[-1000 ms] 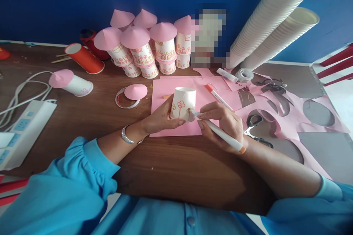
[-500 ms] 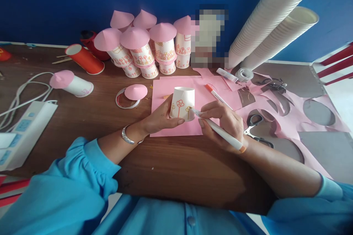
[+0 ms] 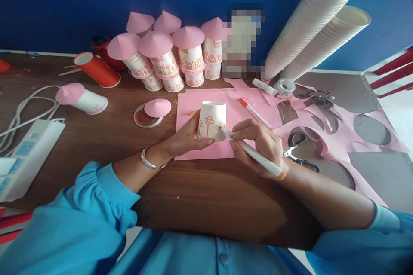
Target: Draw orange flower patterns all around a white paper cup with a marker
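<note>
Clamps the left hand (image 3: 183,139) round the left side of a white paper cup (image 3: 211,116), slanting the forearm in over the left part of the table's (image 3: 193,197) near edge and laying the thumb across the cup's lower front. Holds the cup narrower end up, between the near and far edges, over the pink sheets (image 3: 189,103). Pinches a white pen (image 3: 260,159) in the right hand (image 3: 258,144), curling the fingers near its tip and pointing it leftward at the cup's right side; cannot tell whether touching. Angles the right forearm in from the right, just beside the scissors (image 3: 291,150).
</note>
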`<state>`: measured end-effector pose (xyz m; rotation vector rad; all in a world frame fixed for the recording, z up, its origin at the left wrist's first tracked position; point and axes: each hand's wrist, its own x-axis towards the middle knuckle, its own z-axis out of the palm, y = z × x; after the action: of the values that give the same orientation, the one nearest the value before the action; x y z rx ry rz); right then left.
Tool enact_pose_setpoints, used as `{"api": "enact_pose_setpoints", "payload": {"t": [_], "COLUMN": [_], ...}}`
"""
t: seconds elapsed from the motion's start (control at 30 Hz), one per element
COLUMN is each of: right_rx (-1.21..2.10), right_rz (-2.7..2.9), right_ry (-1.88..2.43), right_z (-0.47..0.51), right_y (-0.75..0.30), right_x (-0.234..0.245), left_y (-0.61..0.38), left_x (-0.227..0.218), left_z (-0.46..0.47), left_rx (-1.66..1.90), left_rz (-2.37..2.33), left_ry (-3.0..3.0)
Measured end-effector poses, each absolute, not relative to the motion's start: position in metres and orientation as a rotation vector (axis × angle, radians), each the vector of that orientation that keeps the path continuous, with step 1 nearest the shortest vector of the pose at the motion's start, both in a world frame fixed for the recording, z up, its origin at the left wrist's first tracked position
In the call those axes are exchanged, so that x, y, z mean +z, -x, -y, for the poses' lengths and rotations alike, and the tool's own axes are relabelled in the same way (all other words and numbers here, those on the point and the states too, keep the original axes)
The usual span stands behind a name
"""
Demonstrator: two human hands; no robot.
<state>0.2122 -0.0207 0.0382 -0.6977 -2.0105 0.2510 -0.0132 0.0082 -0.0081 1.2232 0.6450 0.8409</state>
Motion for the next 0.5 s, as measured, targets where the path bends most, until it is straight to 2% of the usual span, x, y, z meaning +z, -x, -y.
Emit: {"api": "enact_pose_setpoints", "payload": {"t": [0.5], "right_rx": [0.203], "right_rz": [2.013], "right_ry": [0.716], "right_z": [0.0207], "right_y": [-0.2133], "right_x": [0.0370], "left_y": [0.0140], "left_x": [-0.0088], "left_z": [-0.0082], "left_rx": [0.843], "left_rz": [-0.606], "left_ry": [-1.188]}}
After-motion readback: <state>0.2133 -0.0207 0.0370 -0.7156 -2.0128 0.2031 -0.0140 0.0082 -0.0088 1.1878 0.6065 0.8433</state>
